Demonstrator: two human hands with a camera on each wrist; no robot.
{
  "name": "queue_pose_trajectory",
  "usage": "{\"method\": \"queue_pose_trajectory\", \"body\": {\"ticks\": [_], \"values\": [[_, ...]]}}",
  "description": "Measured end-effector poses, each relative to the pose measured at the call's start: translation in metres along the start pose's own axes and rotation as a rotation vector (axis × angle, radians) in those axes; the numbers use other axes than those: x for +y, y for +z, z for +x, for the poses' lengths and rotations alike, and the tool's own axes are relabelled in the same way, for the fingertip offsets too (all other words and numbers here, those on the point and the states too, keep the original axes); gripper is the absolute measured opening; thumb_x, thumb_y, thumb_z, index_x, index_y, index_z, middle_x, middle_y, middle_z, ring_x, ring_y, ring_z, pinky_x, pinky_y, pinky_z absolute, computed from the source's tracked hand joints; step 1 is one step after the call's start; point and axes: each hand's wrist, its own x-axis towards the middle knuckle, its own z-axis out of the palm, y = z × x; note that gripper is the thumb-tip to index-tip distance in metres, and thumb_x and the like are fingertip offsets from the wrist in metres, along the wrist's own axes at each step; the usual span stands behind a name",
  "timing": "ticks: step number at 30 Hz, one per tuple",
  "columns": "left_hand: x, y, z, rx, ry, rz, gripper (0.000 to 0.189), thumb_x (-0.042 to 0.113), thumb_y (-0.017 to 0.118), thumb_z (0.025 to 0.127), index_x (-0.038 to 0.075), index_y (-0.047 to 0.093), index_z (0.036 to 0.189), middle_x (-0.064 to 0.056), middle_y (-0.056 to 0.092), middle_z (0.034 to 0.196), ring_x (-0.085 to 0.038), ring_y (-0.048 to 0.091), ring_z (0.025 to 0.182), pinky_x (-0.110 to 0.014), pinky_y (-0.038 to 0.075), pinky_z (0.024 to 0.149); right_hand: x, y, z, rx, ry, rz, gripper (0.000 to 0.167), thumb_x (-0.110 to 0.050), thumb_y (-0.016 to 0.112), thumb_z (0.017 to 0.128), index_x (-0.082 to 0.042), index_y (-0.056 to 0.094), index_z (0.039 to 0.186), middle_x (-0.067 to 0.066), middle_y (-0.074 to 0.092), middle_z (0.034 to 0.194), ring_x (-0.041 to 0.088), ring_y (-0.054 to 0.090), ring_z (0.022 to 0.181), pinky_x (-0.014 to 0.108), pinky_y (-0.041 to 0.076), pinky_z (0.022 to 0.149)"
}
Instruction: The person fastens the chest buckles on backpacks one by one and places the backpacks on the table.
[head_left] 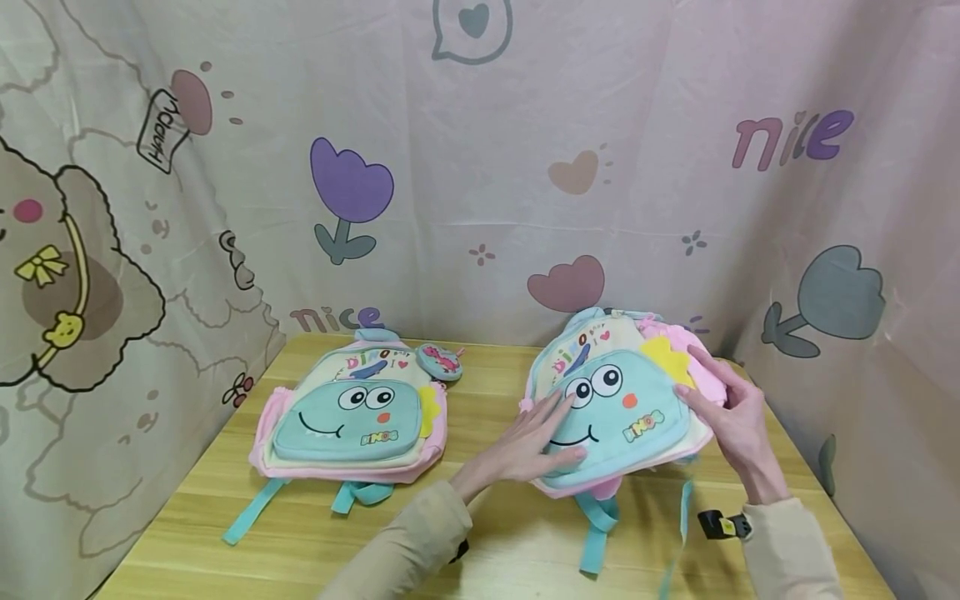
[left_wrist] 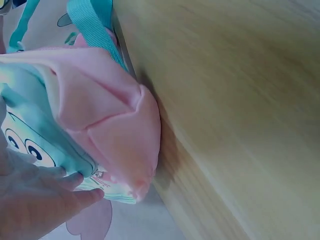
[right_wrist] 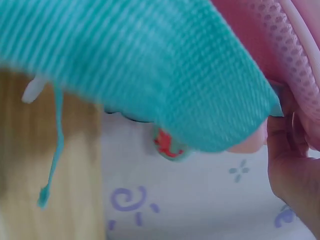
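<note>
A pastel child's backpack (head_left: 648, 387) with a blue cartoon-face pocket stands tilted on the right half of the table. My left hand (head_left: 521, 442) lies on the lower left of its front, fingers spread; in the left wrist view, the fingers touch the pocket next to the pink side (left_wrist: 115, 105). At its right side, my right hand (head_left: 738, 417) grips the edge, with the thumb towards the front. The right wrist view shows a wide teal strap (right_wrist: 150, 65) close up and pink mesh (right_wrist: 295, 50) beside the hand. The fingers behind the bag are partly hidden.
A matching backpack (head_left: 345, 425) lies on the left of the wooden table (head_left: 202, 500), with a round dinosaur charm (head_left: 439, 362) at its upper right. Teal straps (head_left: 596, 533) trail over the tabletop below the bags. A printed curtain (head_left: 465, 167) hangs behind the table.
</note>
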Motion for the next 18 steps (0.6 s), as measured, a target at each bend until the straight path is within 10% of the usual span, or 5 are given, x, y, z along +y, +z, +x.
{"method": "queue_pose_trajectory", "body": {"ticks": [18], "values": [[0.01, -0.012, 0.008, 0.02, 0.084, -0.156, 0.08, 0.056, 0.044, 0.103, 0.024, 0.003, 0.164, -0.011, -0.002, 0.171, -0.031, 0.007, 0.159, -0.062, 0.02, 0.124, -0.058, 0.008, 0.021, 0.033, -0.164, -0.518, 0.058, -0.002, 0.072, 0.089, -0.005, 0.055, 0.144, -0.011, 0.048, 0.097, 0.008, 0.05, 0.079, 0.012, 0.046, 0.057]]}}
